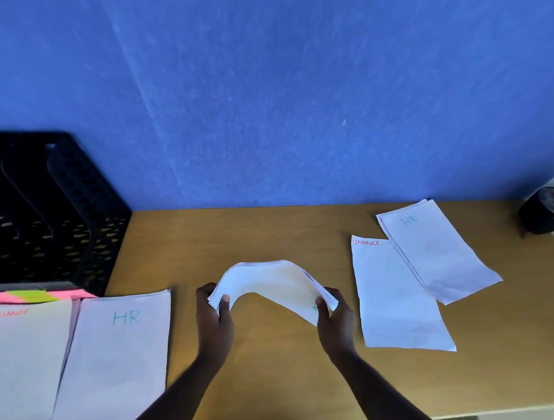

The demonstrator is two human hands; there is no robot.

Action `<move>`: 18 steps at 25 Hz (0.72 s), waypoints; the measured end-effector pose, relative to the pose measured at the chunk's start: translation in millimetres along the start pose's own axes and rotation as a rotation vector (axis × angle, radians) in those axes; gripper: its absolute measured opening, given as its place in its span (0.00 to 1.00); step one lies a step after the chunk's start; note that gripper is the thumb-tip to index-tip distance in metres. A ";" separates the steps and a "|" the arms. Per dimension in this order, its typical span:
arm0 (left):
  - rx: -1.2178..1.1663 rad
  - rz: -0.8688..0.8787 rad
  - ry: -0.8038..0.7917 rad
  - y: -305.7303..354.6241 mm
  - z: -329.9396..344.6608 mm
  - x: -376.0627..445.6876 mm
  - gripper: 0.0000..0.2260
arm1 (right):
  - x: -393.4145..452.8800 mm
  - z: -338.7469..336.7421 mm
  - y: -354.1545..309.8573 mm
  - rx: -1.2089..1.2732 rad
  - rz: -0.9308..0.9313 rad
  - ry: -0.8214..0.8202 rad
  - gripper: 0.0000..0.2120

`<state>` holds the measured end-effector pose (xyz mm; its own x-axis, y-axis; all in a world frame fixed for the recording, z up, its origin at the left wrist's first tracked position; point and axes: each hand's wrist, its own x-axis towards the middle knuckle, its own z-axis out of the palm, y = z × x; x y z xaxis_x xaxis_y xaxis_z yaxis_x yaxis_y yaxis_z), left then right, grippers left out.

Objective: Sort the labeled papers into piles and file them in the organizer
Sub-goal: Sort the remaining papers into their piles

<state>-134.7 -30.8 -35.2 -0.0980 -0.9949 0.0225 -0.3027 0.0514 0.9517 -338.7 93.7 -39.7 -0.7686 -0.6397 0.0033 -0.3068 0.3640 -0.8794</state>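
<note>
Nearest, the Finance pile [19,358] and HR pile [116,355] run off the bottom-left edge. At centre, the left hand [213,320] and right hand [336,322] each close a grip on one end of a bowed paper stack [273,282], raised off the surface [264,366]; its label is mostly hidden. Bare wood lies around it. Right, a Finance sheet [398,302] tucks under HR sheets [437,253]. Far left, the black organizer [49,208] is cropped.

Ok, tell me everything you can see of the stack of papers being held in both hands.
The stack of papers is a thin sheaf of white sheets, bowed upward into an arch above the wooden desk. The left hand pinches its left end and the right hand its right end, thumbs on the near face. Sheet edges fan slightly at the right end, and a bit of green writing shows by the right thumb, unreadable.
</note>
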 end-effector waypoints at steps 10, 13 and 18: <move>-0.109 -0.143 -0.127 23.1 7.8 9.6 0.12 | 13.9 0.2 -17.1 0.347 0.492 -0.042 0.46; -0.326 -0.178 -0.252 34.4 10.1 -1.5 0.15 | 15.4 4.1 -24.9 0.866 0.636 -0.240 0.31; -0.463 -0.232 -0.411 12.9 1.9 -3.2 0.22 | 24.4 -0.9 -34.0 0.769 0.472 -0.203 0.13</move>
<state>-140.2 -26.9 -23.5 -0.4611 -0.8569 -0.2306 0.0708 -0.2946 0.9530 -347.5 66.3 -9.3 -0.5834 -0.6727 -0.4551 0.5263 0.1137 -0.8427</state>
